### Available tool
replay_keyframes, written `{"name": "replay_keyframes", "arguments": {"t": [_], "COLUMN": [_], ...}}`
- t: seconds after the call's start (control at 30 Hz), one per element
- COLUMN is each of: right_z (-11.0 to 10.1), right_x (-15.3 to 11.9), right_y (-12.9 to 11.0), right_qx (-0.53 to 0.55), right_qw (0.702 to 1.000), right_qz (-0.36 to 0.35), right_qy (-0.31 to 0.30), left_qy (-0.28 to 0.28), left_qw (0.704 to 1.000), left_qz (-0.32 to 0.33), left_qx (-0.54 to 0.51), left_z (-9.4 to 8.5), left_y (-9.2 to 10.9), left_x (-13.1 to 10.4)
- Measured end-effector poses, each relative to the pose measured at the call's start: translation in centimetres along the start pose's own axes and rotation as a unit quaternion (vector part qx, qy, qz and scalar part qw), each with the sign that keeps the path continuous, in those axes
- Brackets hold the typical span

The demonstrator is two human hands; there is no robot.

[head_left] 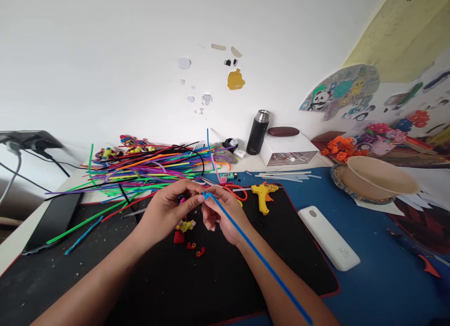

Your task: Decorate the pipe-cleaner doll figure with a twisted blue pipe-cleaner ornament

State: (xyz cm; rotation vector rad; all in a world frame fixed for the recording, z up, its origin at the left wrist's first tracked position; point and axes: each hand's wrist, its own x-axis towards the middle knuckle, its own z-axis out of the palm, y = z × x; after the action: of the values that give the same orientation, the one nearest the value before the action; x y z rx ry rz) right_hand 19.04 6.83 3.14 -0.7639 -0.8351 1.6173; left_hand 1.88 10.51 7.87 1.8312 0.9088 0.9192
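Note:
Both hands meet over the black mat (pixel 218 284), pinching the bent tip of a long blue pipe cleaner (pixel 256 255). My left hand (pixel 168 209) grips the tip with thumb and forefinger. My right hand (pixel 221 213) holds the stem just behind the bend, and the rest of the blue pipe cleaner trails back along my right forearm. Below the hands lie a small yellow pipe-cleaner figure (pixel 185 225) and a few red curled pieces (pixel 191 246).
A heap of coloured pipe cleaners (pixel 140 171) covers the back left. A yellow glue gun (pixel 263 195), orange-handled scissors (pixel 235 191), white flat device (pixel 328 238), black flask (pixel 258 132), white box (pixel 288 150), glue sticks (pixel 284 176) and a beige bowl (pixel 378 178) lie around. A phone (pixel 52 220) lies left.

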Motion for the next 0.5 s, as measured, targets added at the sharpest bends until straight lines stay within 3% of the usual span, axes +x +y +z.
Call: {"name": "replay_keyframes", "arguments": {"t": [0.5], "right_z": [-0.01], "right_x": [-0.09], "right_y": [0.16], "right_qx": [-0.027], "right_qw": [1.0], "right_qz": [0.002], "right_qy": [-0.01], "left_qy": [0.019], "left_qw": [0.999], "left_qz": [0.036], "left_qx": [-0.024], "left_z": [-0.08], "left_y": [0.17], "left_x": [0.65]}}
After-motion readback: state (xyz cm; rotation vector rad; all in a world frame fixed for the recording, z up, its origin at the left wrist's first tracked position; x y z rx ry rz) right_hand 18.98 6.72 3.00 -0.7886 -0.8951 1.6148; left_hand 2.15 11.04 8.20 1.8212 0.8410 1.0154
